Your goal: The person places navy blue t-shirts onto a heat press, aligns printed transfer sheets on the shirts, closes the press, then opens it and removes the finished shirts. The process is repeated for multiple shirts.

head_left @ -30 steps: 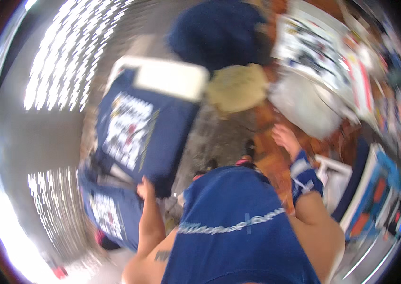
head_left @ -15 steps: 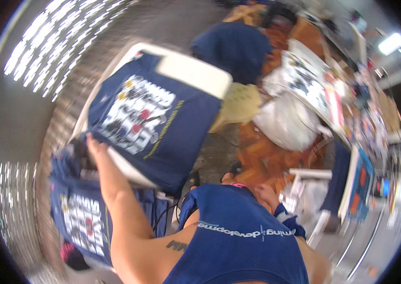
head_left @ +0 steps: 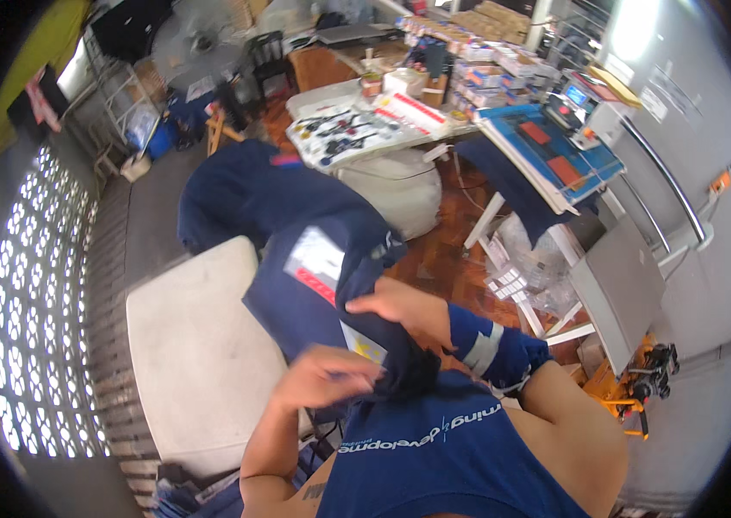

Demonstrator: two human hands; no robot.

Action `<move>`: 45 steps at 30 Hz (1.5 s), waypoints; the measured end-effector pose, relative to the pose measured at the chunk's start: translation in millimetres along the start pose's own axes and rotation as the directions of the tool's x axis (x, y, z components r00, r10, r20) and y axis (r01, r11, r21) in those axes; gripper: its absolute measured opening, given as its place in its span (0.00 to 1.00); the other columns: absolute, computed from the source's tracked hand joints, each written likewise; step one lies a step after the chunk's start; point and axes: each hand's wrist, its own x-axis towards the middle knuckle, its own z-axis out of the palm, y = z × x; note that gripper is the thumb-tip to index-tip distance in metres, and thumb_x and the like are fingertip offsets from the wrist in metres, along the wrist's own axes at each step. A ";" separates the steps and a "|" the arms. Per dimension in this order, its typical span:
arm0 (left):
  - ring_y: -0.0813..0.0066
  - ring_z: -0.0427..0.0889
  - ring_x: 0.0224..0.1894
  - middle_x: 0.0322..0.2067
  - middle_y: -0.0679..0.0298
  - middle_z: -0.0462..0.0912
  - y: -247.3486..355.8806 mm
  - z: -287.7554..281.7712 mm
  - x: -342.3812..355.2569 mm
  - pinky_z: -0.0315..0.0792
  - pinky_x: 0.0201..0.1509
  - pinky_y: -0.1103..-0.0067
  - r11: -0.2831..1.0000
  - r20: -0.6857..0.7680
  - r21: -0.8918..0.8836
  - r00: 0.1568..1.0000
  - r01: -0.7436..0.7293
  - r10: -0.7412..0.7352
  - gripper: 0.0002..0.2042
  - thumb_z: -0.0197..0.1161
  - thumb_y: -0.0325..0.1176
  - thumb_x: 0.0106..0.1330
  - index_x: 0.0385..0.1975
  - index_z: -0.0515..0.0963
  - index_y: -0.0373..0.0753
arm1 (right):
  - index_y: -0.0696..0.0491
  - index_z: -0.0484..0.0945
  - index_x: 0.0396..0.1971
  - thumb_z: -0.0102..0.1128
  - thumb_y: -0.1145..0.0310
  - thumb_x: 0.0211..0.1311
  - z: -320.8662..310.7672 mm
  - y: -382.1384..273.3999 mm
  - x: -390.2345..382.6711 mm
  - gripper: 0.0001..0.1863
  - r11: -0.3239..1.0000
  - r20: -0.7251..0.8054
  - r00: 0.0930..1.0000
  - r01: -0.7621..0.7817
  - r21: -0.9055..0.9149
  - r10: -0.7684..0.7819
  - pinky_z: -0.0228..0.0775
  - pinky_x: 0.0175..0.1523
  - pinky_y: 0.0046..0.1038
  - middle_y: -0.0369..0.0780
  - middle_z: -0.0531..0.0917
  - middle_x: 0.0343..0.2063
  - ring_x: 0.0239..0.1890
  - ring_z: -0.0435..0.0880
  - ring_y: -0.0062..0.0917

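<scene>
One rumpled navy garment [head_left: 309, 312], your R hand [head_left: 409, 306] grasping it; L hand [head_left: 322, 377] blurry, can't tell grip; smooth wht counter [head_left: 197, 345] nearby.

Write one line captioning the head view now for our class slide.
A person's right grip holds dark-blue printed cloth, left grip at its near side, beside an off-white tabletop.
</scene>
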 end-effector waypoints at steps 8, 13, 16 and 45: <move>0.57 0.61 0.77 0.74 0.52 0.64 -90.2 93.2 213.0 0.61 0.77 0.65 0.910 0.579 0.095 0.766 -0.405 0.280 0.27 0.57 0.24 0.70 0.71 0.70 0.42 | 0.62 0.86 0.32 0.65 0.53 0.64 -86.1 29.4 -164.1 0.22 0.618 0.422 0.905 0.306 -0.724 0.047 0.77 0.46 0.38 0.52 0.86 0.27 0.35 0.87 0.42; 0.62 0.70 0.70 0.72 0.52 0.69 -134.2 246.6 284.8 0.68 0.70 0.68 0.998 0.832 -0.048 0.554 0.029 0.024 0.23 0.61 0.26 0.68 0.64 0.75 0.36 | 0.59 0.87 0.28 0.65 0.44 0.67 -158.2 29.2 -273.9 0.28 0.667 0.221 0.975 0.167 -0.726 -0.004 0.76 0.43 0.37 0.48 0.87 0.26 0.34 0.87 0.40; 0.65 0.75 0.66 0.70 0.53 0.72 -143.3 293.1 317.0 0.72 0.67 0.70 0.984 0.813 -0.026 0.577 0.174 -0.080 0.21 0.63 0.27 0.66 0.60 0.79 0.32 | 0.62 0.85 0.28 0.64 0.44 0.67 -197.0 19.9 -339.2 0.29 0.727 0.005 0.997 -0.052 -0.685 0.077 0.77 0.38 0.37 0.49 0.86 0.25 0.29 0.86 0.40; 0.61 0.83 0.38 0.36 0.58 0.82 -144.6 304.0 543.0 0.76 0.52 0.72 0.995 0.062 0.009 0.994 -0.096 0.095 0.13 0.67 0.16 0.58 0.42 0.82 0.35 | 0.60 0.83 0.37 0.54 0.85 0.53 -278.4 147.6 -578.4 0.14 0.773 -0.692 -0.647 -0.600 0.204 -0.320 0.78 0.51 0.37 0.51 0.86 0.36 0.42 0.86 0.48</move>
